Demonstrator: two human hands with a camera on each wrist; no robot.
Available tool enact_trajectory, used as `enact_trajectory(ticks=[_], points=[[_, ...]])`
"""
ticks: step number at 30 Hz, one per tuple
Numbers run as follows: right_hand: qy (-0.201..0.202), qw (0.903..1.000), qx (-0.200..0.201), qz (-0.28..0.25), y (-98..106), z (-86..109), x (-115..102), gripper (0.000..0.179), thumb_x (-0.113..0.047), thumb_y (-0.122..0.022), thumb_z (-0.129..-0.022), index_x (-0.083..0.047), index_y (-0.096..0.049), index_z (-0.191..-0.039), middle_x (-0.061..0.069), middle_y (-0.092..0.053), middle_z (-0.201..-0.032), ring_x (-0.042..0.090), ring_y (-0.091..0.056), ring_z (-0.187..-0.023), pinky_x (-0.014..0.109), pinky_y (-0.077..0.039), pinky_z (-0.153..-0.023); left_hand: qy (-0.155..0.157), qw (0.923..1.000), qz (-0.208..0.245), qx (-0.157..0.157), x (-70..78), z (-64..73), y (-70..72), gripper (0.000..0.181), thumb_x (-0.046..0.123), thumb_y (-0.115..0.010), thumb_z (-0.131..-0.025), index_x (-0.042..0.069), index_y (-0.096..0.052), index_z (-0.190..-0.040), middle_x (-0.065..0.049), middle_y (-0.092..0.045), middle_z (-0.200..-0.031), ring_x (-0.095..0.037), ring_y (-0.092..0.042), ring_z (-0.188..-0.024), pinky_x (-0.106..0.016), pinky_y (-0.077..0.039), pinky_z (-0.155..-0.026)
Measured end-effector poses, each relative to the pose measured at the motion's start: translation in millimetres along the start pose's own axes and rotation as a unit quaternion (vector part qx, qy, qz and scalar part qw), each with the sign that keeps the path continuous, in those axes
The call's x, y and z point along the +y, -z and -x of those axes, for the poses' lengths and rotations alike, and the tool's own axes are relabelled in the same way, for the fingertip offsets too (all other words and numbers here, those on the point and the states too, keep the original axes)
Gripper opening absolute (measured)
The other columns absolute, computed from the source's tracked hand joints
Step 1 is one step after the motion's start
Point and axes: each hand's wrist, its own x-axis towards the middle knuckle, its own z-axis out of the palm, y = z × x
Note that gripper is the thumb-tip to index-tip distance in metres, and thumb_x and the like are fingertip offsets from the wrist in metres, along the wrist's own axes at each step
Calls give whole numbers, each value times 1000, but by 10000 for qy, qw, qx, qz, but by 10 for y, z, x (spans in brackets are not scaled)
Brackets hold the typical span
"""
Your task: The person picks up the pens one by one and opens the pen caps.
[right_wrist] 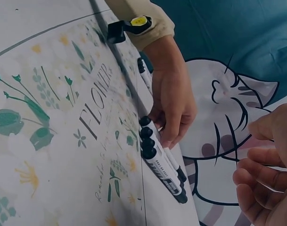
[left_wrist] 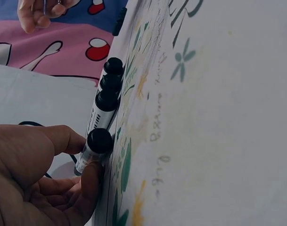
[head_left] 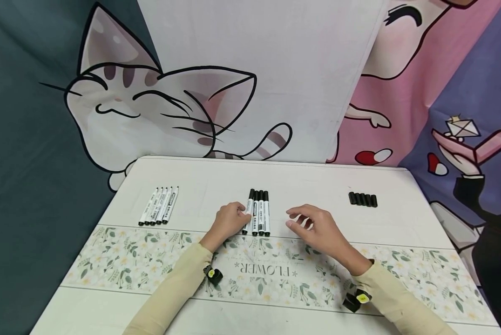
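Note:
In the head view, my left hand (head_left: 228, 219) pinches a capped whiteboard marker (head_left: 249, 204) between thumb and fingers. It is the leftmost in a row of markers and leans slightly away from the others. The left wrist view shows the thumb and a finger on either side of its barrel, close to the black end (left_wrist: 100, 140). Right beside it lie three more capped markers (head_left: 261, 214), white with black caps pointing away from me. My right hand (head_left: 317, 227) hovers to the right of the row, fingers loosely bent, holding nothing.
Several uncapped markers (head_left: 160, 207) lie side by side at the left, thin tips pointing away. At the right, several black caps (head_left: 362, 199) are lined up. A floral strip (head_left: 263, 284) crosses the white table; a printed curtain (head_left: 250, 121) hangs behind its far edge.

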Motion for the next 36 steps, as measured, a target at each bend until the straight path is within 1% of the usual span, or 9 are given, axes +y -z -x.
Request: enact_trajectory(ticks=[6, 10, 14, 18, 23, 27, 32, 36], points=[[-29, 10000, 29, 84, 28, 0, -6, 23, -26, -74, -96, -15, -75, -117, 0, -73, -106, 9, -64, -83, 30, -55, -68, -182, 9997, -105, 159, -30, 60, 20, 24, 19, -71, -93, 1, -75, -108, 1, -73, -83, -13, -65, -74, -38, -56, -77], [-40, 9998, 54, 175, 62, -9, -8, 23, -25, -75, -96, -14, -75, -116, -1, -73, -105, 7, -64, -83, 32, -56, -68, -399, 9989, -46, 259, -14, 139, 76, 17, 15, -68, -93, 3, -75, -103, 1, -69, -81, -13, -60, -70, -35, -52, -70], [4, 9998, 67, 209, 111, -32, -17, 23, -25, -74, -96, -15, -75, -116, -2, -73, -105, 7, -63, -84, 33, -56, -69, -612, 9977, 25, 298, 11, 237, 148, 18, 15, -67, -93, 4, -73, -105, 2, -65, -82, -10, -55, -67, -31, -48, -66], [112, 9997, 94, 207, 173, -63, -49, 22, -25, -74, -96, -16, -75, -116, -2, -73, -105, 7, -63, -84, 33, -56, -69, -857, 9956, 105, 358, 33, 333, 209, 17, 15, -68, -94, 4, -72, -106, 2, -63, -87, -8, -55, -72, -30, -48, -69], [281, 9993, 173, 178, 256, -107, -142, 23, -24, -74, -96, -16, -75, -117, -4, -73, -108, 6, -64, -86, 29, -55, -69, -1291, 9902, 314, 441, 44, 447, 262, 17, 15, -70, -95, 7, -71, -110, 3, -61, -92, -8, -59, -79, -29, -51, -73], [355, 9992, 188, 92, 311, -130, -224, 25, -23, -75, -96, -16, -74, -120, -6, -73, -109, 6, -64, -87, 29, -55, -70, -1673, 9842, 371, 434, 55, 537, 277, 21, 15, -72, -94, 10, -72, -114, 3, -63, -100, -10, -63, -87, -31, -55, -79], [415, 9991, -6, 15, 324, -134, -313, 32, -23, -75, -96, -17, -71, -127, -5, -72, -113, 6, -65, -89, 32, -56, -71, -2047, 9775, 348, 358, 111, 646, 289, 22, 15, -71, -94, 13, -71, -115, 2, -68, -110, -12, -66, -94, -35, -56, -85], [528, 9984, -206, -11, 284, -130, -378, 37, -24, -75, -96, -17, -68, -131, -2, -72, -116, 7, -65, -90, 31, -56, -73, -2255, 9732, 223, 390, 160, 703, 300, 22, 15, -71, -94, 14, -72, -116, 1, -72, -109, -13, -68, -94, -35, -56, -84]])
